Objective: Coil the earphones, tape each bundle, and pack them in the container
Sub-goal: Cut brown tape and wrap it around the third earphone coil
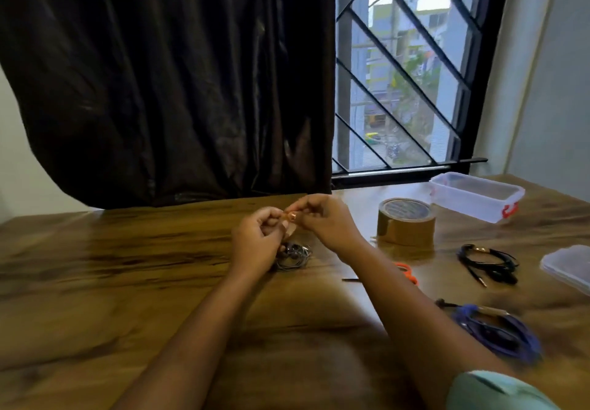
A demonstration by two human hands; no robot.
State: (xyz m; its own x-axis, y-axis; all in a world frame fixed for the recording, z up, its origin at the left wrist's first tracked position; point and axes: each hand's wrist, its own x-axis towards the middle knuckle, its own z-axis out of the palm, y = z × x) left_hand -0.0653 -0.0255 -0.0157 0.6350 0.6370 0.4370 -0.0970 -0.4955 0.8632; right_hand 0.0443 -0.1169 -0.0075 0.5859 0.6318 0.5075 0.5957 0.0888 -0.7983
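The left hand (255,243) and right hand (324,218), raised together above the wooden table (127,266), both pinch a small strip of brown tape (291,222), while a coiled grey earphone bundle (293,256) lies untaped just beneath them. To the right, a black earphone coil (488,264) and a blue earphone coil (501,333) seem already banded, but the clear plastic container with red clasps (472,200) beyond the brown tape roll (407,222) looks empty, so packing is probably still ahead. Blur obscures the finger grip, the right forearm covers much of the orange-handled scissors (407,271), and the frame edge cuts the clear lid (571,266).
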